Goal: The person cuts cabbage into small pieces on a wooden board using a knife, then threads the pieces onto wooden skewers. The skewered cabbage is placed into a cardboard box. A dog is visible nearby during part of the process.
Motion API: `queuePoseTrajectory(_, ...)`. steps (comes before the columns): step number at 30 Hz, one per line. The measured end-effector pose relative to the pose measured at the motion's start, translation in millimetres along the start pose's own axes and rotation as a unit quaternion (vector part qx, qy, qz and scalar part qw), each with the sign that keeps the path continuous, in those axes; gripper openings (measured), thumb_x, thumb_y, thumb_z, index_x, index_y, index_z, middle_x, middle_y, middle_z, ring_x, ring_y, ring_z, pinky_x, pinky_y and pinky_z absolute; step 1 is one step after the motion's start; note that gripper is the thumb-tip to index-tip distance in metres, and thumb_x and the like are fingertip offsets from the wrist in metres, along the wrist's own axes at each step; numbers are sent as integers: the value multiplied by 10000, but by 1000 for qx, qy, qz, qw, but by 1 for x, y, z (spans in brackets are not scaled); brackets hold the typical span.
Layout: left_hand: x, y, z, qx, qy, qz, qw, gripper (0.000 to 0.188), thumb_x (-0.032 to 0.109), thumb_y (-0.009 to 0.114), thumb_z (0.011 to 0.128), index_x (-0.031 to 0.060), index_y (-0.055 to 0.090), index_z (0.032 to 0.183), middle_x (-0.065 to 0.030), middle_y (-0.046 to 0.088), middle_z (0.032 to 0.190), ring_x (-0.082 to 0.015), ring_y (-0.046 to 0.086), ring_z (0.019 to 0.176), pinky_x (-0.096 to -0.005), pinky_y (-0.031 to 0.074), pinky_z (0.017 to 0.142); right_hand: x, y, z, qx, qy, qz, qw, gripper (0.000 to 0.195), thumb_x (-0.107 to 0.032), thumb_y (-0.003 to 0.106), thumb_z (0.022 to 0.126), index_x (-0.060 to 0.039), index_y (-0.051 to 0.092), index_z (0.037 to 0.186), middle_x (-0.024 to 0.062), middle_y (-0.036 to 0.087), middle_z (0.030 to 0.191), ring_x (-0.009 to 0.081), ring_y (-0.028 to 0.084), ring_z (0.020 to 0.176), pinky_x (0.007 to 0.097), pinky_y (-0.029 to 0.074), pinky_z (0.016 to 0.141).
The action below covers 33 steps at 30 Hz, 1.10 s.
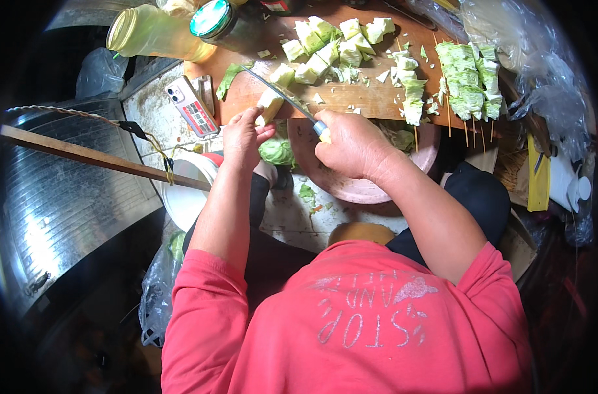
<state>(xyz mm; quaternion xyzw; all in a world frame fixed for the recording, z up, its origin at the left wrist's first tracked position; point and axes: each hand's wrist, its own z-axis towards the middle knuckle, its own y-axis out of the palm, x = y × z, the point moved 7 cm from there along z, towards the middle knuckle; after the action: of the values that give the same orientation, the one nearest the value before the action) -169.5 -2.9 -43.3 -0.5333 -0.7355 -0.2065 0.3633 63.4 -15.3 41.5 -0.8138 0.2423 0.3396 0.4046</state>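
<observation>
My left hand (245,135) grips a pale cabbage piece (269,106) at the front edge of the wooden board (358,101). My right hand (350,143) is closed around the handle of a knife (285,96), whose long blade slants away to the left, over or against that piece; which one I cannot tell. Beyond the blade lie several cut cabbage chunks (323,54), with a loose green leaf strip (229,79) near the knife's tip. Farther right, cabbage pieces are threaded on a bamboo skewer (411,96), and more loaded skewers (459,79) lie side by side.
A phone (193,106) lies left of the board. Behind it are a jar of yellowish liquid (153,37) and a green-lidded jar (211,19). Below the board sit a pink basin (348,184), a cabbage head (278,150) and a white bucket (183,202). A wooden stick (97,157) crosses the left side.
</observation>
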Motion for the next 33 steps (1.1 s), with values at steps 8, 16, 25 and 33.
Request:
queuePoseTrajectory(8,10,14,9,33,-5,21,999,391,244,684,913,-57,592,1145,-154,636,1036,-266,718,760,-317,632,601,-13,-9,-17,24,-24,15,999,441,-169,579,792,-12,605,1204,274,681,964,435,661,921,476,525,850)
queuePoseTrajectory(16,15,19,9,9,4,-23,1000,435,209,780,831,-1,507,1096,-151,624,1029,-265,699,639,-273,594,479,-14,-1,-21,-28,-7,1,1000,463,-171,586,794,-21,604,1231,278,679,995,434,656,938,469,521,854)
queuePoseTrajectory(25,17,18,12,-14,-16,-12,1000,373,152,748,849,-42,549,1098,-166,644,971,-243,698,645,-270,606,515,-19,-4,-15,-48,-5,20,999,292,-124,559,819,3,620,1075,258,690,936,412,675,928,469,522,849)
queuePoseTrajectory(33,19,16,14,-25,-29,34,999,364,151,728,871,-69,559,1107,-170,651,903,-256,710,675,-293,630,582,-30,-10,-1,-98,43,14,994,322,-59,531,781,70,613,1064,280,680,852,402,692,815,451,544,749)
